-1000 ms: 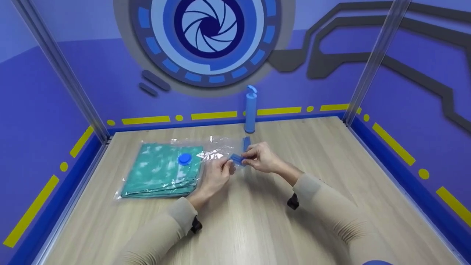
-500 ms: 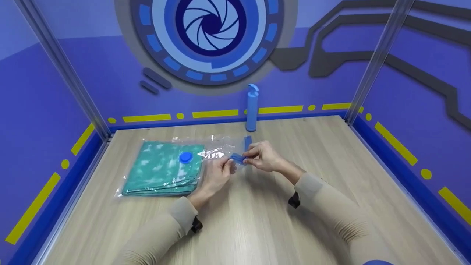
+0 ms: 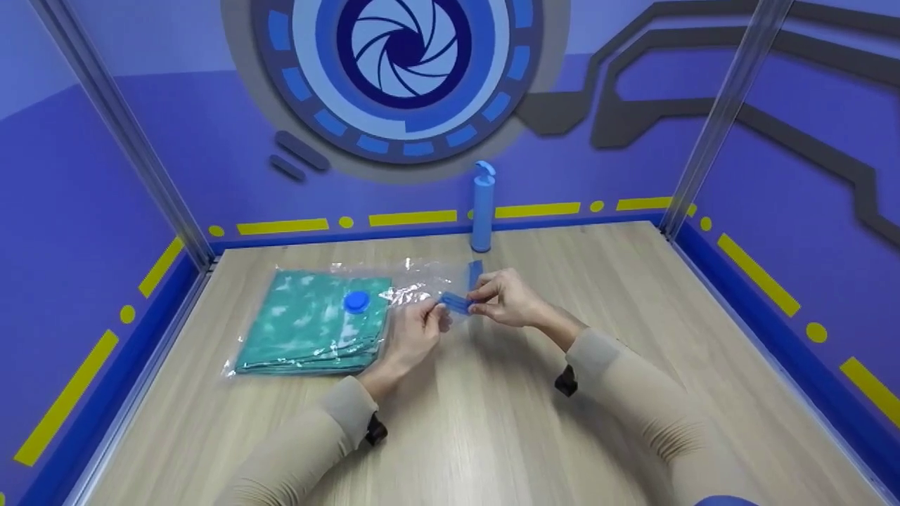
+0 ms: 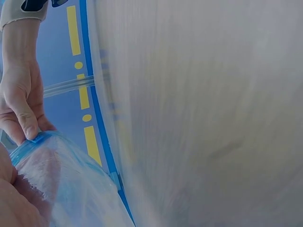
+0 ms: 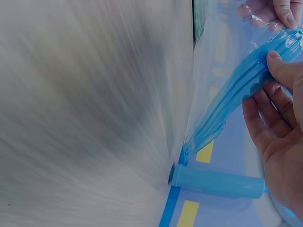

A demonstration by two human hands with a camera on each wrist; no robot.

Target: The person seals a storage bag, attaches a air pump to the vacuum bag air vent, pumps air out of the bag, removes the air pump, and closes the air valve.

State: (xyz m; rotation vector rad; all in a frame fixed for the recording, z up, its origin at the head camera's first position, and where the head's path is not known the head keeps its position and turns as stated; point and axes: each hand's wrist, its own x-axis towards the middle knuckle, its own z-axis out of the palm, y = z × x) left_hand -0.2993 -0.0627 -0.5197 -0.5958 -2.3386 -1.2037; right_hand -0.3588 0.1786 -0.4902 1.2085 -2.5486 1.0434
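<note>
A clear plastic vacuum storage bag (image 3: 422, 281) lies on the table with a folded teal and white cloth (image 3: 302, 323) inside. Its round blue valve (image 3: 356, 302) faces up over the cloth. Along the bag's right end runs a blue zip strip (image 5: 236, 90). My left hand (image 3: 415, 330) pinches the near corner of that strip between thumb and fingers. A short way along it, my right hand (image 3: 510, 299) pinches the strip too, thumb on top and fingers beneath, as the right wrist view shows. Between the hands the blue strip is lifted and stretched.
A light blue hand pump (image 3: 482, 214) stands upright at the back of the wooden table (image 3: 492, 422), close to the far wall. Purple-blue panels with yellow marks enclose the table at the back and on both sides.
My right hand has slid slightly to the right along the zip strip, showing a little more of it between the hands. The left hand keeps its place.
</note>
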